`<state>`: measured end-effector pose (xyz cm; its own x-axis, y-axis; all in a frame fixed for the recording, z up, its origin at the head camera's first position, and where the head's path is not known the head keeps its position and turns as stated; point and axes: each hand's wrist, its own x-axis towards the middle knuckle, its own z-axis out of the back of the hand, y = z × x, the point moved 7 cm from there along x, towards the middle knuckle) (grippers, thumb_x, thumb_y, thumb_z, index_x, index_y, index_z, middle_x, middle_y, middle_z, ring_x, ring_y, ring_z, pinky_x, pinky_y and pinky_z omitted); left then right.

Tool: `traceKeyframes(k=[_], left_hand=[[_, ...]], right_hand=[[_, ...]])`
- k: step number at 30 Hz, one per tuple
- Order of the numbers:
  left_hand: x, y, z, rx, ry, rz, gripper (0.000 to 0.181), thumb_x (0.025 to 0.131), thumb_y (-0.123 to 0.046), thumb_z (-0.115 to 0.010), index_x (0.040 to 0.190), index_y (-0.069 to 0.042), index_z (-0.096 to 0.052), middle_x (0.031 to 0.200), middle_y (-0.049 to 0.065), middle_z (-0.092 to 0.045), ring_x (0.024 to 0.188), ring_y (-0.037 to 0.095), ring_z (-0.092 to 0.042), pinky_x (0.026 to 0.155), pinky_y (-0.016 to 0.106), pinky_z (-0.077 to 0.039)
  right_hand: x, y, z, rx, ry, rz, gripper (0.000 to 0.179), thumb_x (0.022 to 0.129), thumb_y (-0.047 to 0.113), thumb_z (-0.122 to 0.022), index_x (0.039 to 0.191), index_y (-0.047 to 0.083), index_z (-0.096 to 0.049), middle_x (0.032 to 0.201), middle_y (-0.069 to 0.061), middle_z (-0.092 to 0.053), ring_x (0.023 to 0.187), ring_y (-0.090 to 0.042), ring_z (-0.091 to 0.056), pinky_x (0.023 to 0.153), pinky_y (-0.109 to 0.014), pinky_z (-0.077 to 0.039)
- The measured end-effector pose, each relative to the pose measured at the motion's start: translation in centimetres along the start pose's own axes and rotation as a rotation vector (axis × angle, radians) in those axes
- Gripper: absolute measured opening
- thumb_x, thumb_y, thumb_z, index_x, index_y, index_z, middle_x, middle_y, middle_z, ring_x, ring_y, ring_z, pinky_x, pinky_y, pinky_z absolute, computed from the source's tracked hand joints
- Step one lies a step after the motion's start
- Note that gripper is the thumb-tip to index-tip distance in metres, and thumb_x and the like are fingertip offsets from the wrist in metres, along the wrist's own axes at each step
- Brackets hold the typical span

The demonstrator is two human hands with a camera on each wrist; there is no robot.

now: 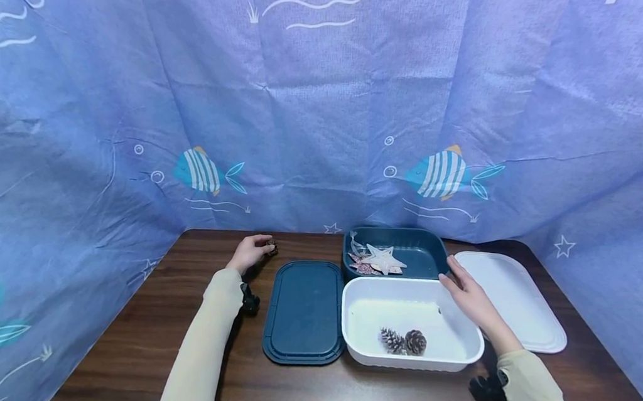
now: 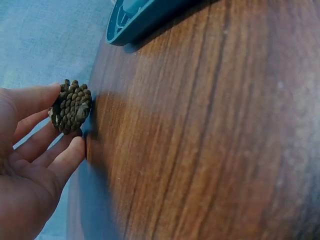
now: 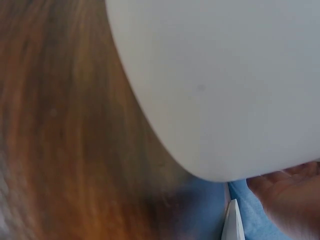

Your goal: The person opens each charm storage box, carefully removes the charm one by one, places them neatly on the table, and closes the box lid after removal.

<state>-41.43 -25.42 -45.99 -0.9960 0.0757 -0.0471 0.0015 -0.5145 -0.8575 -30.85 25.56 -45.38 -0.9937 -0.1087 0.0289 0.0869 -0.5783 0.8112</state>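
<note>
At the far left of the table, my left hand (image 1: pixel 250 253) pinches a brown pine cone (image 2: pixel 72 107) between thumb and fingertips, close to the tabletop. My right hand (image 1: pixel 471 300) lies over the far right corner of the white box (image 1: pixel 354 329), fingers extended toward the dark teal box. Inside the white box are two more pine cones, a long one (image 1: pixel 392 340) and a round one (image 1: pixel 415 342). The right wrist view shows the white box's outer wall (image 3: pixel 215 100), with part of my right hand behind it.
Behind the white box stands the dark teal box (image 1: pixel 424 258), holding a white star ornament (image 1: pixel 383 259) and reddish glittery ornaments (image 1: pixel 363 265). A teal lid (image 1: pixel 307 313) lies to the left, a white lid (image 1: pixel 512 297) to the right. A blue fish-print curtain (image 1: pixel 327 132) hangs behind the table.
</note>
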Motion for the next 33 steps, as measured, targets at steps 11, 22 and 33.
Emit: traceKeyframes(k=[11, 22, 33], left_hand=[[-0.01, 0.26, 0.15, -0.019, -0.01, -0.002, 0.051, 0.105, -0.021, -0.057, 0.151, -0.003, -0.045, 0.155, 0.019, -0.041, 0.142, 0.038, -0.037, 0.114, 0.055, -0.033], [0.1, 0.32, 0.2, -0.044, -0.017, 0.005, 0.052, 0.104, -0.022, -0.058, 0.151, -0.003, -0.045, 0.154, 0.019, -0.042, 0.141, 0.038, -0.039, 0.112, 0.055, -0.035], [-0.08, 0.51, 0.11, -0.042, -0.06, 0.012, 0.051, 0.102, -0.019, -0.061, 0.148, 0.0, -0.048, 0.15, 0.021, -0.046, 0.134, 0.039, -0.046, 0.108, 0.054, -0.04]], right_hand=[[0.1, 0.05, 0.06, -0.001, -0.007, 0.005, 0.084, 0.105, 0.053, -0.044, 0.16, 0.0, -0.009, 0.166, -0.022, -0.001, 0.151, -0.044, -0.002, 0.119, -0.06, -0.012], [0.01, 0.18, 0.17, 0.011, -0.004, 0.005, 0.088, 0.104, 0.056, -0.044, 0.16, 0.0, -0.007, 0.166, -0.022, 0.0, 0.151, -0.044, -0.002, 0.12, -0.059, -0.012], [-0.07, -0.06, 0.0, 0.029, 0.0, -0.005, 0.086, 0.105, 0.054, -0.045, 0.16, 0.0, -0.007, 0.166, -0.023, 0.0, 0.151, -0.044, -0.003, 0.119, -0.059, -0.014]])
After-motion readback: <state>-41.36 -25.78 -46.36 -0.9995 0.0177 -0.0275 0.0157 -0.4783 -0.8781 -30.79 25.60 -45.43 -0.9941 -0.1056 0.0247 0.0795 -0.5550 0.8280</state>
